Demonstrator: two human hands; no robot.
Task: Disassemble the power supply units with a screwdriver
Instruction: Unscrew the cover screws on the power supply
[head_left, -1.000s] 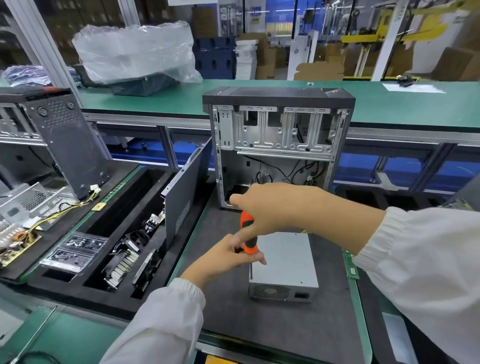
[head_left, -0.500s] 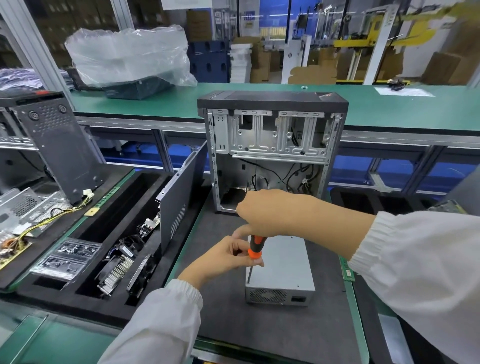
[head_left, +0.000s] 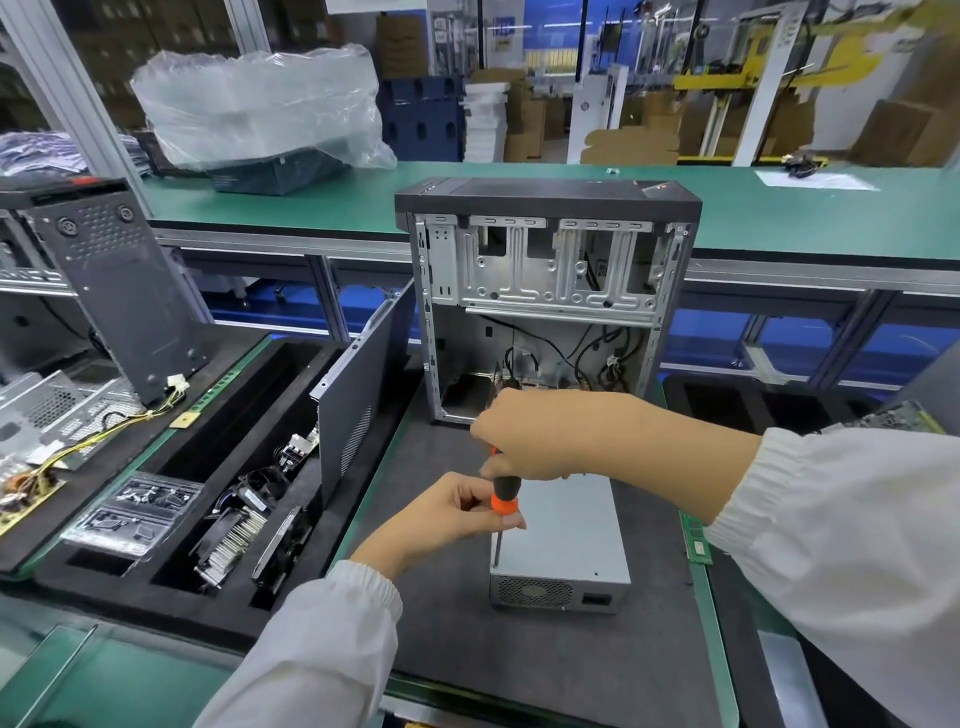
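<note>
While upright, screwdriver (head_left: 505, 499) in both hands.

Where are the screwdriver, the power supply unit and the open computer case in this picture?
screwdriver (head_left: 505, 493): head view, on the black and orange handle below the right hand.
power supply unit (head_left: 566, 535): head view, on its bare silver top.
open computer case (head_left: 550, 195): head view, on its black top panel.

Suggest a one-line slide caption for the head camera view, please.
Both hands, right hand and left hand, hold an orange-and-black screwdriver upright on a silver power supply unit before an open computer case.
</note>
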